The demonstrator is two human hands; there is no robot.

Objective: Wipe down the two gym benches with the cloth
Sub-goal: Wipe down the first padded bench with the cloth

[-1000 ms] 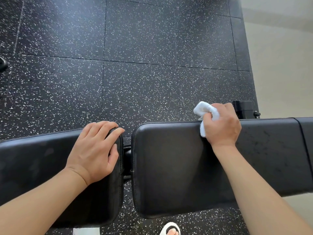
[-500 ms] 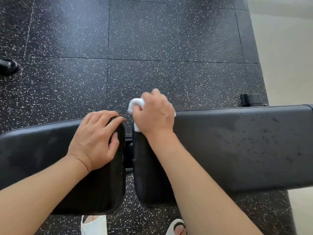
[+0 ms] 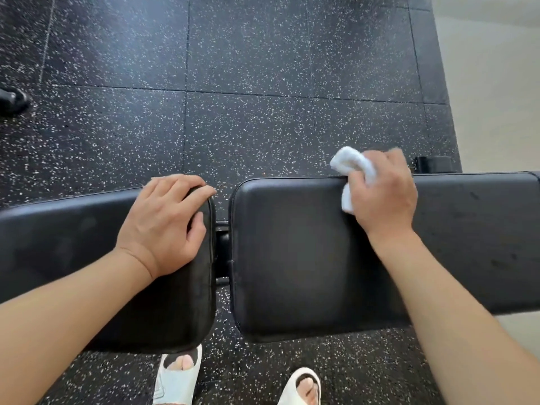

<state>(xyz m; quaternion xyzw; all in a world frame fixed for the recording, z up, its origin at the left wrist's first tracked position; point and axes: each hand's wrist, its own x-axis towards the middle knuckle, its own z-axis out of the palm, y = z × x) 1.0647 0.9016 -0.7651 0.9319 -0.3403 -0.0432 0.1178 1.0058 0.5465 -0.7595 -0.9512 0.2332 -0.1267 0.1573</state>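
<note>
Wiping the far edge of the right pad: the right hand has its grip closed round a bunched white cloth, pressed onto that edge. The left hand lies flat, fingers relaxed, on the left pad, holding nothing. The cloth looks soft and light, best kept wadded in the palm; the black vinyl appears smooth, probably slippery when damp. Speckled rubber floor lies below; two white slippers show at the near edge.

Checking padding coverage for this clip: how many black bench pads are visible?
2. The left pad lies under the left hand; the right pad is under the right hand holding the cloth. Both run out of frame.
</note>
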